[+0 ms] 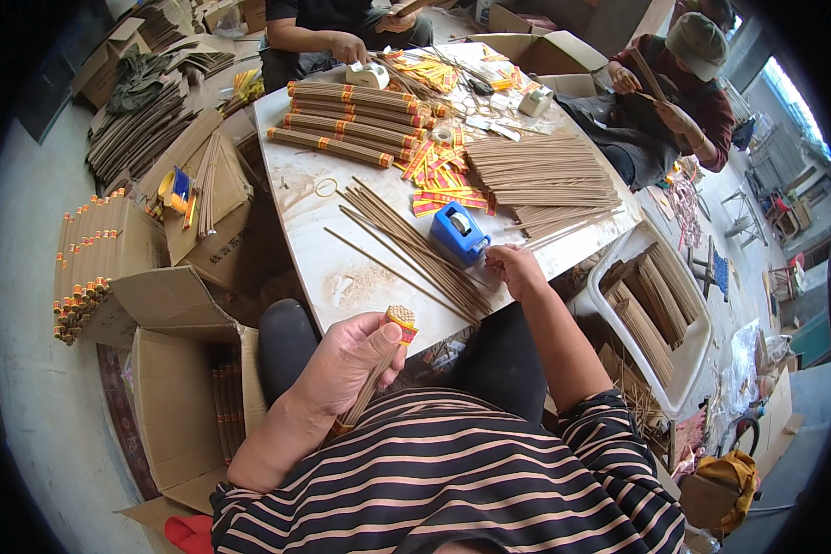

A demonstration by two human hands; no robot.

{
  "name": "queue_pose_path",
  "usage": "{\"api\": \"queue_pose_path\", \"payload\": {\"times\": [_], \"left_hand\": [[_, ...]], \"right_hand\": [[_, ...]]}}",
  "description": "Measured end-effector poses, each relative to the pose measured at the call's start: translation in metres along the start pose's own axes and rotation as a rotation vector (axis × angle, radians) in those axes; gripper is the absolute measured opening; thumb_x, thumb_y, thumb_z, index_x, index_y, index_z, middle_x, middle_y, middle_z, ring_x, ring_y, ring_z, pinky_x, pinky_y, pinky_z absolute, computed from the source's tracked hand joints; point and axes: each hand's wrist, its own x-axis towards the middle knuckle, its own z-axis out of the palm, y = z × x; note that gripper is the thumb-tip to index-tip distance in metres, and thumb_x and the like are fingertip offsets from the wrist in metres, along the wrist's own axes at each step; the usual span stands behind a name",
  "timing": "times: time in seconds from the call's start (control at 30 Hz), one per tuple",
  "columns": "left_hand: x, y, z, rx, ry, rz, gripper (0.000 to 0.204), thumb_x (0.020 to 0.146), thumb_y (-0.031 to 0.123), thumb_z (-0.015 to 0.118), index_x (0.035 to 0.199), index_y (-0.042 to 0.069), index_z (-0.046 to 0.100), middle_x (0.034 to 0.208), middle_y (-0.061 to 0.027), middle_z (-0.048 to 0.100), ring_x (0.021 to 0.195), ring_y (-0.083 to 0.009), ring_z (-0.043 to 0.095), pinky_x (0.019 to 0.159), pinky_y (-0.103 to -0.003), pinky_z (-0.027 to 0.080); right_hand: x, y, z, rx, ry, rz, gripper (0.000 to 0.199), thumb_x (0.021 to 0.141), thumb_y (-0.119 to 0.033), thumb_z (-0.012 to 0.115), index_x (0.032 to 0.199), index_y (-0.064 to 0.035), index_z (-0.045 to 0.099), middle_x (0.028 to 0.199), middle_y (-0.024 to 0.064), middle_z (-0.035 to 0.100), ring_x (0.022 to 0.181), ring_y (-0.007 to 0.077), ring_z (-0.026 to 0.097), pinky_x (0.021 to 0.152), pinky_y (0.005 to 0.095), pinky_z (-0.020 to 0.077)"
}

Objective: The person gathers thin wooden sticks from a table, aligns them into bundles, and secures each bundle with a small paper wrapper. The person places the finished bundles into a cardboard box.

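beside white table (309, 245), tub (699, 358) holds sticks (639, 328); left grip (344, 367) clasps bundle (402, 319), right grip (524, 274) unclear.

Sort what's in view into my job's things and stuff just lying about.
Likely part of it:
brown stick bundle with red-and-yellow paper band, in your left hand
blue plastic tape dispenser, by your right hand
red-and-yellow paper labels

Probably just lying about:
dark-green cloth
crumpled yellow cloth
clear plastic sheet

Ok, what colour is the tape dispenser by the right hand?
The tape dispenser is blue, best seen in the head view.
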Motion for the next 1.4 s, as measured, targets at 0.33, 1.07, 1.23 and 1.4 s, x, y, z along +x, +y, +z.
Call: {"api": "queue_pose_path", "payload": {"times": [0.33,1.07,1.23,1.4], "left_hand": [[0.001,-0.001,0.001,0.000,-0.012,0.009,0.032,0.089,0.032,0.056,0.093,0.000,0.055,0.072,-0.0017,0.056,0.056,-0.0045,0.049,0.051,-0.016,0.040],[-0.003,0.000,-0.009,-0.082,0.032,0.012,0.023,0.088,0.025,0.058,0.091,0.002,0.054,0.068,-0.0020,0.055,0.051,-0.0055,0.048,0.046,-0.017,0.039],[-0.006,0.002,-0.003,0.070,0.107,0.028,0.017,0.086,0.018,0.061,0.089,0.002,0.055,0.065,0.0000,0.053,0.048,-0.0044,0.045,0.044,-0.016,0.035],[-0.008,0.003,0.005,0.155,0.164,0.065,0.019,0.085,0.016,0.061,0.093,0.001,0.054,0.064,0.0015,0.050,0.048,-0.0035,0.043,0.043,-0.017,0.034]], "right_hand": [[0.007,0.002,0.003,-0.107,-0.008,-0.017,0.010,0.073,-0.010,0.060,0.068,-0.0023,0.056,0.068,0.0055,0.054,0.060,0.0158,0.051,0.055,0.0282,0.0421],[-0.077,-0.045,0.013,0.128,-0.402,-0.100,0.011,0.081,-0.017,0.062,0.078,-0.0090,0.055,0.088,0.0018,0.059,0.083,0.0116,0.053,0.080,0.0287,0.0416],[-0.148,-0.074,0.054,-0.108,-0.787,-0.343,0.010,0.086,-0.011,0.059,0.079,-0.0054,0.055,0.084,-0.0017,0.051,0.079,0.0073,0.045,0.072,0.0227,0.0370],[-0.177,-0.086,0.087,-0.486,-0.923,-0.667,0.014,0.085,-0.016,0.062,0.077,-0.0062,0.057,0.077,0.0026,0.052,0.078,0.0171,0.048,0.073,0.0287,0.0399]]}}
